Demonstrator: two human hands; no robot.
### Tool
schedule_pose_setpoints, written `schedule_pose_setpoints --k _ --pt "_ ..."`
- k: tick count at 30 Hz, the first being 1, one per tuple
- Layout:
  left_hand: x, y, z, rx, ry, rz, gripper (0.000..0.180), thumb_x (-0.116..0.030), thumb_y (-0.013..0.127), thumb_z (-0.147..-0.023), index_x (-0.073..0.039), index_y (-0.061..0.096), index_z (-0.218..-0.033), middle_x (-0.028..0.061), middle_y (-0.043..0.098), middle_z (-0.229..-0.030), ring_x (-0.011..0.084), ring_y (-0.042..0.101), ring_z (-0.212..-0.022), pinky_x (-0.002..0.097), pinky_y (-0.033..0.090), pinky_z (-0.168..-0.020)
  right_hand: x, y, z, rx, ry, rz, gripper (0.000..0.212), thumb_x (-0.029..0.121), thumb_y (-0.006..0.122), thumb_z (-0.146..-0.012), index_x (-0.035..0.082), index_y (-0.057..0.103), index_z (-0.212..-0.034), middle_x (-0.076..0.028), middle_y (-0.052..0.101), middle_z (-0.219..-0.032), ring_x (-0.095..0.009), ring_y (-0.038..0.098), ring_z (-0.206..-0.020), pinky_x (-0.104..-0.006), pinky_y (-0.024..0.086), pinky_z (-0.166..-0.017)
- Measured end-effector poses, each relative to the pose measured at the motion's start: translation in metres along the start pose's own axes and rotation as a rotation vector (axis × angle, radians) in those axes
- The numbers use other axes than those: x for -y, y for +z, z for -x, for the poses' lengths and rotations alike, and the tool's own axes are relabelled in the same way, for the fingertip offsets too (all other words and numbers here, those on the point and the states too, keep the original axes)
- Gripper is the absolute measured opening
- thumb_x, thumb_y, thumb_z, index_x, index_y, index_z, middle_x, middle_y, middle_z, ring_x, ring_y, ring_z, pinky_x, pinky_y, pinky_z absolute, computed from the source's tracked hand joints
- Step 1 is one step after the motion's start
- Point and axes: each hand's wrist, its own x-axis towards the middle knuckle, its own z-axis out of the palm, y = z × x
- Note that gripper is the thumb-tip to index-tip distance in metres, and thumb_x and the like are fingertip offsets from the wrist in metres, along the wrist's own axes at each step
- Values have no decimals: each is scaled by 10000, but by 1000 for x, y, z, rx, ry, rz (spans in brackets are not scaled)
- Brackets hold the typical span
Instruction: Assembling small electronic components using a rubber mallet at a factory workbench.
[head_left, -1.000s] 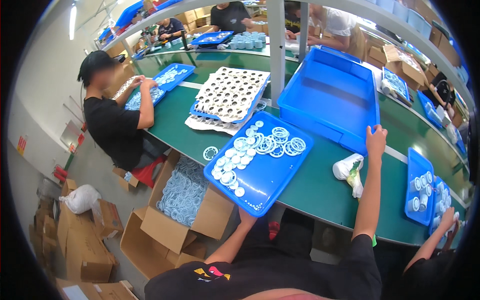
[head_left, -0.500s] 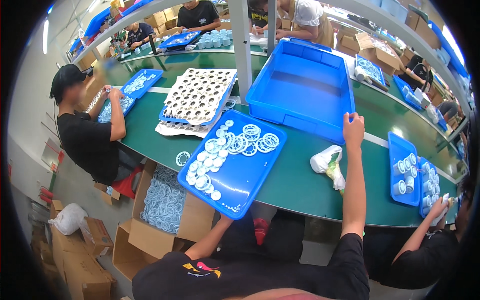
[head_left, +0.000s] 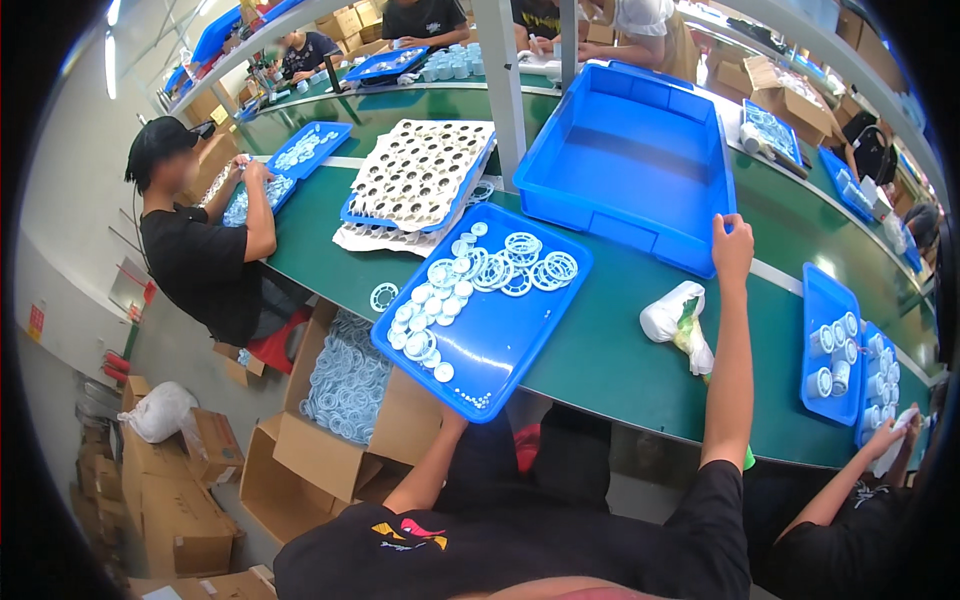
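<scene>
My right hand (head_left: 733, 243) is closed on the near right corner of a large blue plastic bin (head_left: 625, 225), whose inside is bare. Closer to me a shallow blue tray (head_left: 490, 345) juts over the table's front edge. On it lie light-blue rings (head_left: 522, 250), round white-and-blue discs (head_left: 436, 305) and a small cluster of tiny white pieces (head_left: 476, 399). My left hand (head_left: 455, 418) is at the tray's near edge, its fingers hidden beneath it. A white plastic bag with something green in it (head_left: 680, 322) lies left of my right forearm.
Left of the tray are stacked moulded pulp trays (head_left: 415, 175) and a loose ring (head_left: 383, 296). Below the edge stands a carton (head_left: 325, 450) of rings. A metal post (head_left: 507, 90) rises by the bin. Co-workers sit left (head_left: 205, 270) and right (head_left: 850, 520), near trays of cups (head_left: 830, 345).
The whole view has shifted, so things appear a little further right and higher. My right hand stays on the bin's corner and my left at the tray's edge.
</scene>
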Motion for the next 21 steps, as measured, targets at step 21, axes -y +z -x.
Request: schedule_pose_setpoints --k 21 --pt "-200 304 56 -184 24 -709 432 -368 504 -1132 9 671 -1005 20 651 -861 89 548 -830 274 445 -765 -16 -9 3 63 13 71 376 412 608 -1016 56 712 -1079 -246 648 -1200 -441 685 -1040 -505 547 -924"
